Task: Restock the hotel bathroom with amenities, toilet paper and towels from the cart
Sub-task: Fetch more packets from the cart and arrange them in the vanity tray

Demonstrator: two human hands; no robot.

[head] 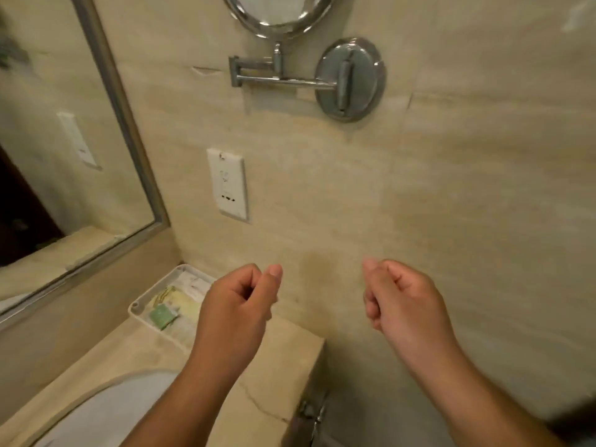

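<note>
We record the left grip [235, 314] raised over the right end of the surface [135, 353], fingers curled into the palm, thumb laid against the forefinger, nothing held. The right grip [406, 304] is level with it and well apart, out past the surface's end and in front of the tiled wall [467, 188]. It is likewise clenched and empty.

The amenities lie in a white tray [138, 309] at the back of the surface, in the corner where the wall meets the framed mirror [64, 124]. We make out a green packet [162, 316] and pale sachets inside; the blur hides their labels. The left grip covers the tray's right end, and we cannot tell whether it touches it.

A white basin [106, 411] is set into the surface at lower left. On the wall we note a white socket plate [228, 183] and, above it, a round chrome mirror [277, 11] on a folding arm fixed to a round mount [350, 79].
</note>
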